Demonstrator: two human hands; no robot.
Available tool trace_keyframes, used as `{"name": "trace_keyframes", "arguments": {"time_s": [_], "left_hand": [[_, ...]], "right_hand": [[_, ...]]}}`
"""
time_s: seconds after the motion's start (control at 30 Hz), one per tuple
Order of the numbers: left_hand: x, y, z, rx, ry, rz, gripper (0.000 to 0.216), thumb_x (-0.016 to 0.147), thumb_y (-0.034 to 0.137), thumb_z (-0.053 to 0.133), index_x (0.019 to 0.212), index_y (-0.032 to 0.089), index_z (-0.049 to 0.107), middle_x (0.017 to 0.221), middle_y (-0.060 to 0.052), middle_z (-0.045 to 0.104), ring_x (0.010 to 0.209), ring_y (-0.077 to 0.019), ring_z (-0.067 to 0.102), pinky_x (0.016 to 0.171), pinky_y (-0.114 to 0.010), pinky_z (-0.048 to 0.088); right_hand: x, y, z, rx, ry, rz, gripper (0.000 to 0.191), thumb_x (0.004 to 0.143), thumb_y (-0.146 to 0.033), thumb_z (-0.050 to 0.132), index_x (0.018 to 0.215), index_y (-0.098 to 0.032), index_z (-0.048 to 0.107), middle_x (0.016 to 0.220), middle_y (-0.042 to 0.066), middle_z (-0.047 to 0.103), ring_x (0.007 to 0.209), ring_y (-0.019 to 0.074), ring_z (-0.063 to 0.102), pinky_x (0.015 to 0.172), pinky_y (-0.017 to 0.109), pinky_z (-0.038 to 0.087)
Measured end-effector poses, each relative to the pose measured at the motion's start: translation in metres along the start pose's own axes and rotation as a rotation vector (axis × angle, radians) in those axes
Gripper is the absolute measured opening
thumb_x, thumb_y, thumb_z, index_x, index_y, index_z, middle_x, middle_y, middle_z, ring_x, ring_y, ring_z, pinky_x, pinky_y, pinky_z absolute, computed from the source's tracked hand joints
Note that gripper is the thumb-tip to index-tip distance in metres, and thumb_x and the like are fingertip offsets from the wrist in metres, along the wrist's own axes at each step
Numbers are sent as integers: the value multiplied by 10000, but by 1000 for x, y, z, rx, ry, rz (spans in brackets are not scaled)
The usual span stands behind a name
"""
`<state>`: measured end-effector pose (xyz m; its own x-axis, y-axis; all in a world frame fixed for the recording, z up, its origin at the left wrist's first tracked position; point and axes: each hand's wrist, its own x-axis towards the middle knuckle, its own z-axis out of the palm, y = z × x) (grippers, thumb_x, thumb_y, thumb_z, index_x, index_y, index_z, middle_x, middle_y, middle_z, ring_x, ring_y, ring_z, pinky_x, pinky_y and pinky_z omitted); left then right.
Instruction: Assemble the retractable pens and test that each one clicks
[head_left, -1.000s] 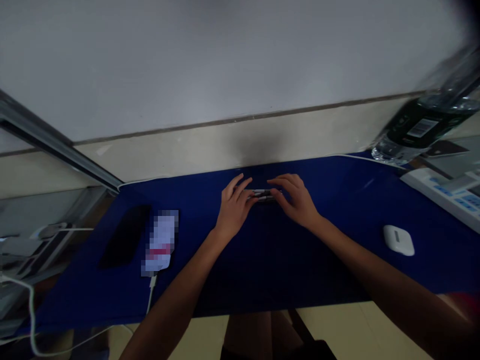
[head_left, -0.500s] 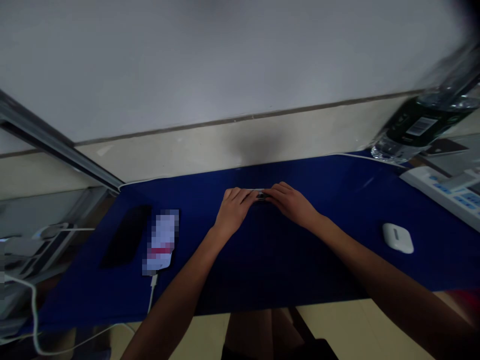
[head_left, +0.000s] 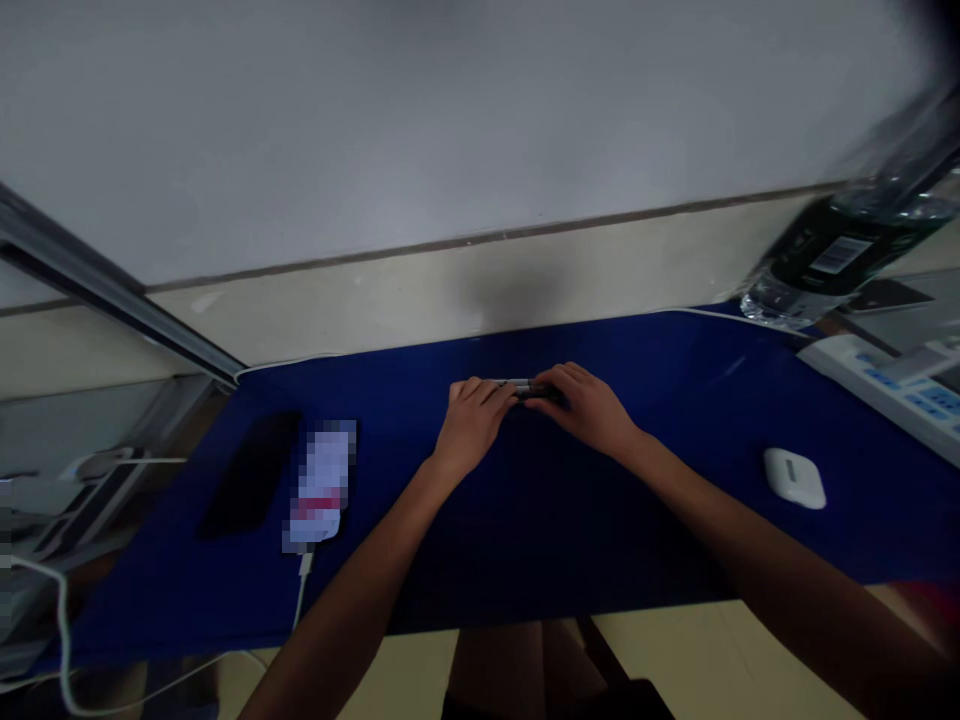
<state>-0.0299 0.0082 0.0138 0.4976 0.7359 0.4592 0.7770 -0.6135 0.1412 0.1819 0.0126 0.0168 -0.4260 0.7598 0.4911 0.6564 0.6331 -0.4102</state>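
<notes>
Both my hands meet at the far middle of a blue mat (head_left: 525, 520). My left hand (head_left: 471, 428) and my right hand (head_left: 589, 408) have their fingers curled round a small bundle of thin dark and silver sticks (head_left: 525, 388), perhaps pens, which lies low over the mat. Only a short stretch of the bundle shows between the fingertips; its ends are hidden under the fingers.
On the mat's left lie a dark phone (head_left: 251, 485) and a second phone (head_left: 322, 485) on a white cable. A white earbud case (head_left: 793, 478) sits at the right. A water bottle (head_left: 840, 255) and a white keypad device (head_left: 892, 385) stand at the far right.
My fingers, spread over the bundle a second ago, have curled shut round it. Both hands have drawn closer together.
</notes>
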Motion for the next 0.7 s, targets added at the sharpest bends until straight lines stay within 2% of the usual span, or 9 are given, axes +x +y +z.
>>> {"name": "trace_keyframes", "arguments": {"time_s": [0.13, 0.27, 0.33, 0.53, 0.7], "left_hand": [[0, 1, -1, 14, -15, -35, 275, 1010, 329, 382, 1141, 239, 608, 997, -36, 655, 924, -189, 524, 830, -362, 341], [-1, 2, -1, 14, -22, -46, 283, 1016, 331, 362, 1139, 241, 600, 1008, -36, 647, 943, -191, 512, 829, -365, 329], [-1, 3, 0, 9, -20, -52, 281, 1016, 336, 361, 1133, 240, 597, 996, -33, 644, 945, -191, 508, 828, -366, 327], [-1, 4, 0, 23, -19, -31, 277, 1014, 358, 364, 1107, 244, 599, 1014, -31, 645, 973, -195, 497, 832, -367, 321], [-1, 3, 1, 28, -9, -52, 282, 1011, 360, 370, 1115, 236, 601, 997, -36, 642, 946, -200, 489, 817, -368, 323]], "right_hand": [[3, 2, -2, 72, -84, 42, 250, 982, -326, 455, 828, -194, 601, 775, 43, 621, 761, 188, 549, 675, 309, 416], [3, 6, -1, 207, -87, 95, 107, 909, -306, 594, 930, -202, 607, 856, 37, 635, 810, 180, 566, 696, 293, 430], [2, 7, 0, 236, -81, 132, 165, 868, -328, 646, 968, -206, 601, 883, 41, 636, 816, 182, 574, 695, 292, 439], [4, 4, 0, 198, -100, 112, 242, 963, -358, 485, 821, -204, 606, 769, 35, 632, 752, 181, 566, 668, 302, 404], [3, 2, 0, 249, -105, 185, 140, 895, -338, 601, 943, -213, 561, 858, 28, 644, 755, 174, 586, 657, 286, 416]]}}
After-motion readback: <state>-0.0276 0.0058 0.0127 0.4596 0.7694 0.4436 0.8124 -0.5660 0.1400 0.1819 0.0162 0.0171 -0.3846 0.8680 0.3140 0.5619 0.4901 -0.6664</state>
